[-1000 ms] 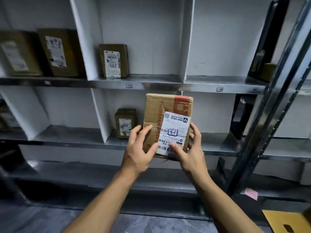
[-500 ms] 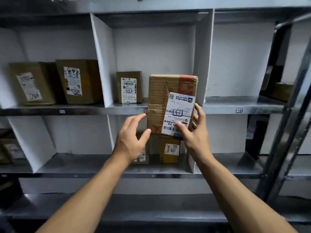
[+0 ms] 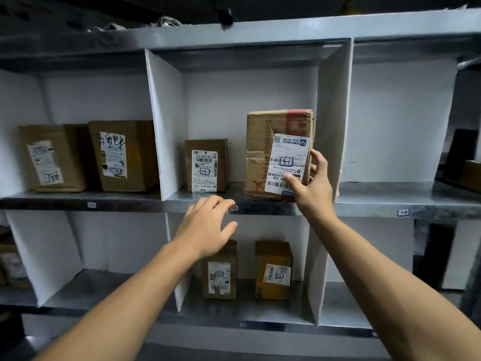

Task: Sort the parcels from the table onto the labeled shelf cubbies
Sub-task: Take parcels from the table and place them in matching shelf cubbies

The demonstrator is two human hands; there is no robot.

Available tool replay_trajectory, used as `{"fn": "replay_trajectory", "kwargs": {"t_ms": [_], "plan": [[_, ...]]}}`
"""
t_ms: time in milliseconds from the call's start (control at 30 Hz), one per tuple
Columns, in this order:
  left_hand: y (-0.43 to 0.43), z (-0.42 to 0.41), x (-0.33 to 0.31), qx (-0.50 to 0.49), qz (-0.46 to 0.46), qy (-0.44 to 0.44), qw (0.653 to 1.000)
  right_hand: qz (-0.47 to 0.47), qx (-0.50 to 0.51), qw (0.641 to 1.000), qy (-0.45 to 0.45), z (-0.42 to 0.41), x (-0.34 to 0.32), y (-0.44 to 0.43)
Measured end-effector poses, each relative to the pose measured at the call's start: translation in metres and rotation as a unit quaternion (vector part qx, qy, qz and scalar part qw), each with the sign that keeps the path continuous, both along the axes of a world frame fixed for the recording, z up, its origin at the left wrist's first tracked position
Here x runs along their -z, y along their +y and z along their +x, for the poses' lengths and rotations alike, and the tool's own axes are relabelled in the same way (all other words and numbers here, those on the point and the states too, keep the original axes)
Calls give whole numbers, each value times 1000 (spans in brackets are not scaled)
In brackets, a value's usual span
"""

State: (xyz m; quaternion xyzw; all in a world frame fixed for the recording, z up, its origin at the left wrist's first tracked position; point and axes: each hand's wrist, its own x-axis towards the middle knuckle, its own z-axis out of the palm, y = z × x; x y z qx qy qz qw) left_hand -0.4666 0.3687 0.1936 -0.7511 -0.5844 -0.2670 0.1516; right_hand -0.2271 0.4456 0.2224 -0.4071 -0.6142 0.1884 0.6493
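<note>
1. Five parcels (image 3: pixel 205 165) are already standing in cubbies (image 3: pixel 166 121) left of and below the right hand (image 3: pixel 311 194); table out of view, remainder unknown.
2. Right hand is gripping the sixth parcel (image 3: pixel 263 142) at its lower right edge; base seemingly resting on the metal ledge (image 3: pixel 182 198).
3. Left hand (image 3: pixel 208 227) is hovering open, holding nothing.
4. Parcel: boxy creased cardboard, torn tape (image 3: pixel 256 156), glossy label (image 3: pixel 286 162).

Single head view, close to the shelf unit (image 3: pixel 260 201), facing it straight on
</note>
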Motion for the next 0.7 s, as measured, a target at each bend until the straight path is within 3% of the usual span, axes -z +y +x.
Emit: {"fn": "replay_trajectory", "kwargs": {"t_ms": [300, 533, 700], "plan": [[51, -3, 2, -22, 10, 27, 999, -26, -29, 999, -19, 1, 5, 74], [71, -1, 9, -30, 10, 5, 999, -51, -40, 994, -93, -1, 2, 104], [79, 3, 8, -22, 19, -16, 999, -64, -38, 993, -92, -4, 1, 115]]}}
